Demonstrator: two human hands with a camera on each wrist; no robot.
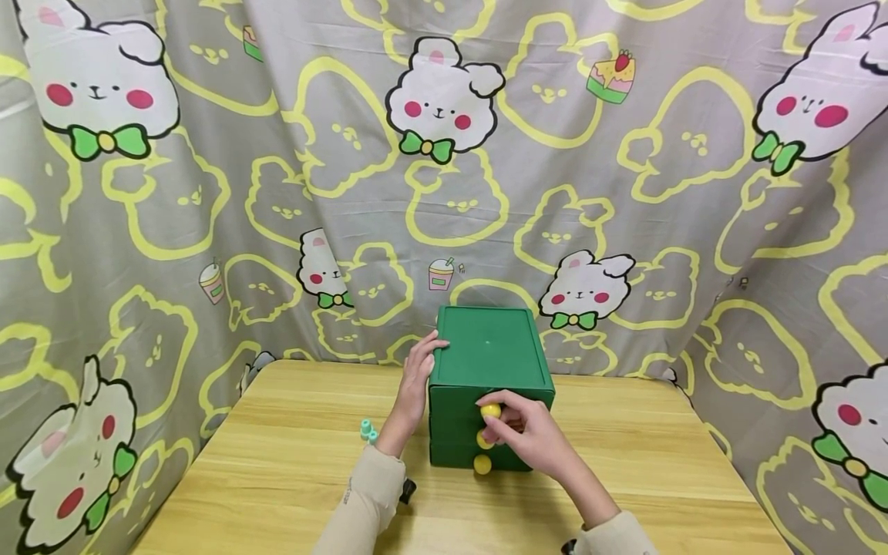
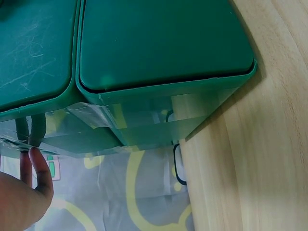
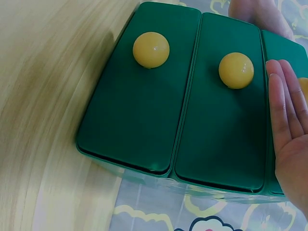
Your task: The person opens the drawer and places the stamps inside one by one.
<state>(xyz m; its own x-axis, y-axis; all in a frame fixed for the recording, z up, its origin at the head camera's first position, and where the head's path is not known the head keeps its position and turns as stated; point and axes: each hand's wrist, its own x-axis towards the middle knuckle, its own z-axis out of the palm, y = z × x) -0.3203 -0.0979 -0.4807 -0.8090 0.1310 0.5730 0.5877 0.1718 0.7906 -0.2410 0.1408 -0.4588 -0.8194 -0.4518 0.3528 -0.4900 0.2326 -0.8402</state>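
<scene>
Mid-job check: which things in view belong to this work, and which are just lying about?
In the job:
- Green drawer box, left grip against its side
- Top yellow knob, pinched in the right grip

Lying about:
- Small teal pieces, untouched on the table

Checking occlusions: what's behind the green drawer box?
In the head view, patterned curtain rises behind the green drawer box; the table directly behind it is covered.

A grey cartoon-patterned curtain [image 1: 388, 208] hangs behind and beside a wood-grained table [image 1: 298, 439].
</scene>
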